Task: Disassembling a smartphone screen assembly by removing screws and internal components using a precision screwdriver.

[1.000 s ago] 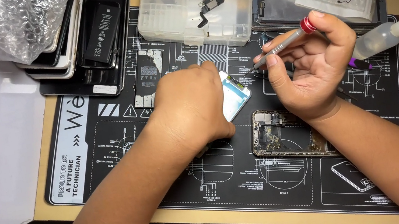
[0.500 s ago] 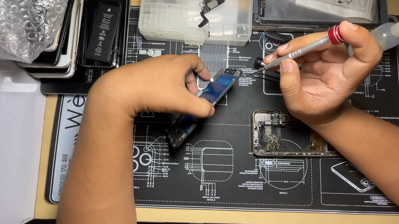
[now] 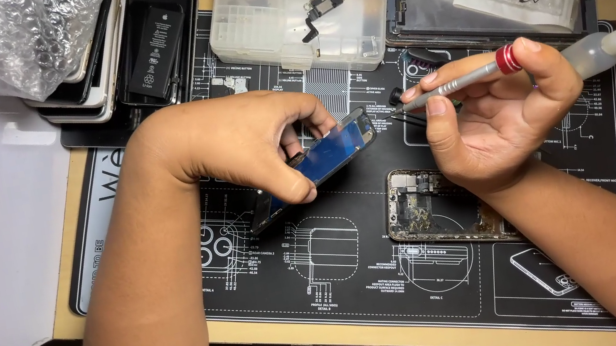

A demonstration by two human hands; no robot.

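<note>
Phone screen panel [image 3: 327,159] now lifted and tilted, pinched in left hand [image 3: 236,148]; earlier it was pressed flat. Screwdriver [image 3: 460,80] gripped by right hand [image 3: 497,118], tip brought beside panel's edge. Opened phone chassis [image 3: 437,209] left below right hand.

Blue phone screen [image 3: 330,156], bubble wrap [image 3: 22,37]

Bright, even light falls from above, with a warm cast over the wooden desk edge. Shadows are soft and short, pooling under the forearms and beneath the left hand [image 3: 236,148]. The phone screen [image 3: 330,154] throws back a blue sheen, and the bubble wrap [image 3: 22,37] glints. Focus is sharp mid-frame; the corners seem slightly softer, perhaps from mild lens distortion.
</note>
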